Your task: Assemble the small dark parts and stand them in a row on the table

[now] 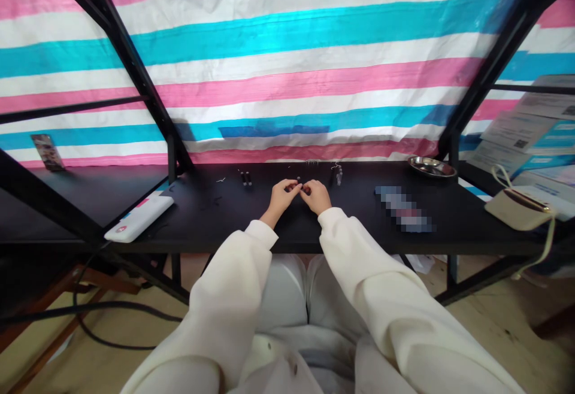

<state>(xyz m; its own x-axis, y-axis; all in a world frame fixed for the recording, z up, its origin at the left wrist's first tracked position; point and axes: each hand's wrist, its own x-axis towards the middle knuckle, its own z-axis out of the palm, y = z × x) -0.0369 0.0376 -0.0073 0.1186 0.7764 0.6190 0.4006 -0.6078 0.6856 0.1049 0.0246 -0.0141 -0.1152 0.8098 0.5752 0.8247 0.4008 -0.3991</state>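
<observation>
Over the middle of the black table [215, 217], my left hand [284, 195] and my right hand [317, 196] meet with their fingertips nearly touching. Both have their fingers closed in a pinch. A tiny dark piece with a pale tip [299, 179] shows at the fingertips, too small to name. To the left of my left hand, a few small dark cylinders with pale ends [246, 178] stand close together. Just beyond my right hand is a cluster of small greyish pieces [339, 176]. Farther back lies a row of tiny silvery pieces [311, 162].
On the left lies a white rounded case [139, 219]. A shiny metal dish [432, 167] sits at the back right, with a blurred-out object [404, 209] nearer me. A beige pouch [518, 207] and boxes [534, 124] are far right. Black frame posts [130, 70] flank the table.
</observation>
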